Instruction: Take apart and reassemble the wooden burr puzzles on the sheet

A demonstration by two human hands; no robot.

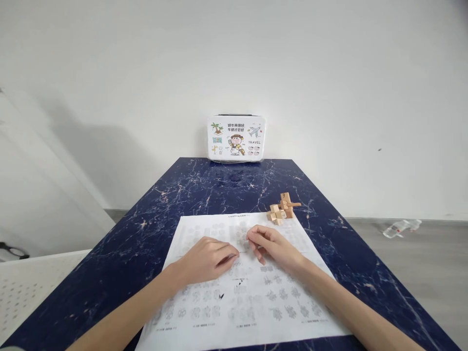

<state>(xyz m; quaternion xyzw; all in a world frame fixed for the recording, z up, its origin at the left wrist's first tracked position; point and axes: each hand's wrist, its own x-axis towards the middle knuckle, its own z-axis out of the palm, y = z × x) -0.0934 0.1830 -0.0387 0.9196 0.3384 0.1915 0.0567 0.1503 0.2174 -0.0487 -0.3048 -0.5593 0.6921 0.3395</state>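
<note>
The right hand point(273, 245), fingers loosely curled, sits nearer; wooden blocks point(276, 215) lie far-right of it; the left hand's point(208, 259) fingers rest loosely together.

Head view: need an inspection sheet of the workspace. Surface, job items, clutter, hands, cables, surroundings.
Surface: dark-blue marbled table, light veining.
Job items: printed sheet lying on table; nearer wooden puzzle and farther wooden puzzle by its far right corner.
Clutter: white TRAVEL case at table's far end; dark flecks on sheet, print or debris unclear.
Hands: left hand and right hand over sheet, nothing visibly held.
Cables: none identified; black looped object at left edge unclear.
Surroundings: white wall behind; clear plastic item on floor, right; perforated white panel, left.
</note>
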